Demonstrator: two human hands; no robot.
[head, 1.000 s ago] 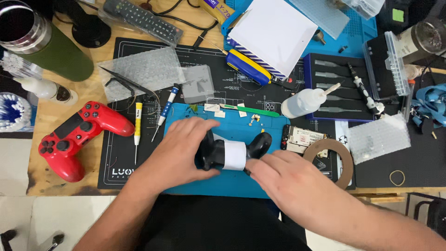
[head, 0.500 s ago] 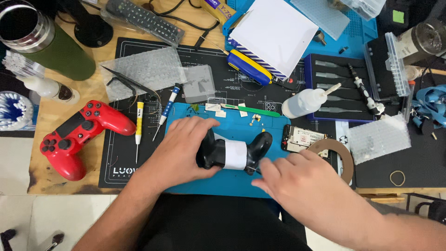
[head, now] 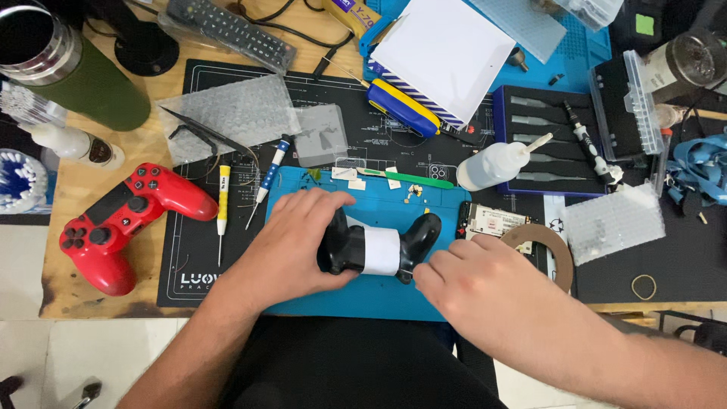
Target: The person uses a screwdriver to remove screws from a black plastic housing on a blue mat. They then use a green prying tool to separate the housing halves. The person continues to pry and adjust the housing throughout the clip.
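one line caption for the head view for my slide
Left hand grips a black game controller on a blue mat while the right hand touches its lower edge.

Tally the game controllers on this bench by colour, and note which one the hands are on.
Black controller: 1, wrapped in a white band, on the blue mat, gripped by the left hand, with the right hand at its right end.
Red controller: 1, untouched on the left.
Total: 2

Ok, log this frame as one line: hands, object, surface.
left hand: grips black controller | right hand: fingertips at controller's lower right edge | surface: blue mat | nearby: red controller
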